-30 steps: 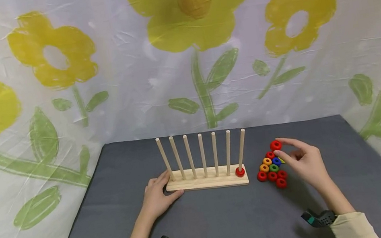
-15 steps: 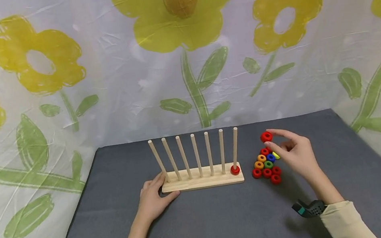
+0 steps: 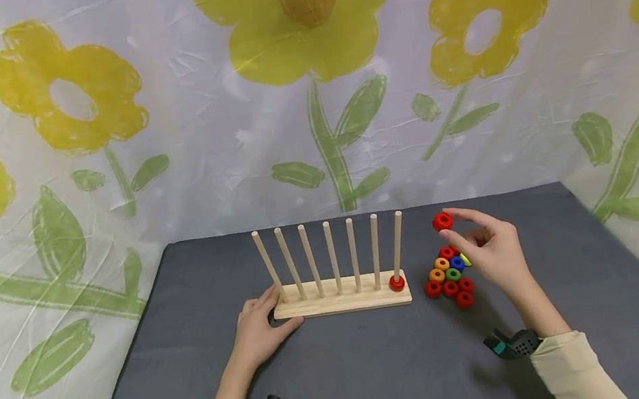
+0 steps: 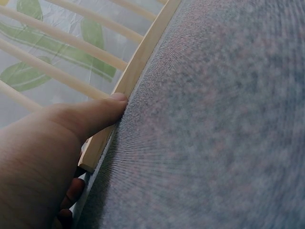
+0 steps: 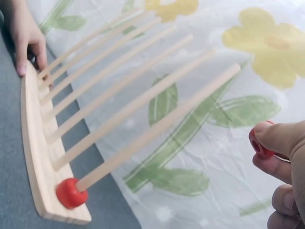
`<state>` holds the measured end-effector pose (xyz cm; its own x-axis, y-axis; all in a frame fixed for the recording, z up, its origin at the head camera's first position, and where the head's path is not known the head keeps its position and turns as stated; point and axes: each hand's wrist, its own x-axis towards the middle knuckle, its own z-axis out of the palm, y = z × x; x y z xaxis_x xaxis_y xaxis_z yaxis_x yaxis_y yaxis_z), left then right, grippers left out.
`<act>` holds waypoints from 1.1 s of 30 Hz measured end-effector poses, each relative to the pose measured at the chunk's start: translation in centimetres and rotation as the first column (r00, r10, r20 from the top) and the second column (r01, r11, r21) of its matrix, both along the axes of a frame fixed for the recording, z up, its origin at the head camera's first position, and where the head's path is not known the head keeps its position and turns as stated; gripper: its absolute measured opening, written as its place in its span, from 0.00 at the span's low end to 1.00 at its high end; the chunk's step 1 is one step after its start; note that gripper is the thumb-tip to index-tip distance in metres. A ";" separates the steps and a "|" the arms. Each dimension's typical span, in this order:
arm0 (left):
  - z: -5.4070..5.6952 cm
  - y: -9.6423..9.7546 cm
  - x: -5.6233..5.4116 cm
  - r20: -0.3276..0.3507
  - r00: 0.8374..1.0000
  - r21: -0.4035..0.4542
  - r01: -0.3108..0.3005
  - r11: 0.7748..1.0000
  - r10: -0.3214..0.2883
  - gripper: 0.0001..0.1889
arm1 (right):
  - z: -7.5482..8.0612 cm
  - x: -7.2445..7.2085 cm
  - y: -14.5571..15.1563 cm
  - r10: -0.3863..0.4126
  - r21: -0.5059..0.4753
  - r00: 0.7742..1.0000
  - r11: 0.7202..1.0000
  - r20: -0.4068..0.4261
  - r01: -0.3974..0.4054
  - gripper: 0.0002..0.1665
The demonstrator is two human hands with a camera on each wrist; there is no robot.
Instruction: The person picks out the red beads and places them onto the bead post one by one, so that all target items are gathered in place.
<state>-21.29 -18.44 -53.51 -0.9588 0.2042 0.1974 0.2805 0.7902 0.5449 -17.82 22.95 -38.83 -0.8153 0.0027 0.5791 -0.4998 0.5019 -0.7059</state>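
Observation:
A wooden peg stand [image 3: 343, 303] with a row of several upright pegs stands on the dark table. My left hand [image 3: 257, 331] grips its left end, the thumb on the front edge and the fingers reaching behind. On the rightmost peg one red bead [image 5: 72, 193] sits down at the base. Between thumb and index finger, my right hand [image 3: 495, 250] pinches another red bead [image 3: 442, 221], held in the air to the right of that peg. Below it lies a cluster of beads: red, orange, blue and green [image 3: 453, 274], with a yellow one partly covered by the right hand.
A grey cloth [image 3: 344, 373] covers the table. Behind the table's far edge hangs a white curtain [image 3: 213, 139] with yellow flowers. The tall pegs [image 5: 162, 129] rise close to the right hand's side.
The right hand has lifted its red bead up from the cluster and moved it left toward the stand. The left hand stays on the stand. The head view shifted slightly.

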 end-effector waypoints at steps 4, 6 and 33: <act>0.1 0.1 -0.2 0.002 1.000 0.000 0.005 1.000 -0.005 0.46 | 0.5 -0.2 -0.4 0.009 -0.005 1.000 1.000 -0.004 -0.009 0.21; 0.1 0.1 -0.2 0.006 1.000 -0.003 0.004 1.000 -0.004 0.46 | 0.6 -0.2 -0.6 0.015 -0.005 1.000 1.000 -0.001 -0.015 0.21; 0.3 -0.1 0.1 0.015 1.000 -0.004 -0.008 1.000 0.008 0.46 | 1.5 -0.7 -1.7 0.028 -0.082 0.999 0.996 -0.022 -0.030 0.20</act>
<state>-21.20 -18.54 -53.25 -0.9633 0.1974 0.1820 0.2660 0.7944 0.5460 -18.47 21.20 -37.29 -0.8032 0.0273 0.5951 -0.5287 0.4276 -0.7332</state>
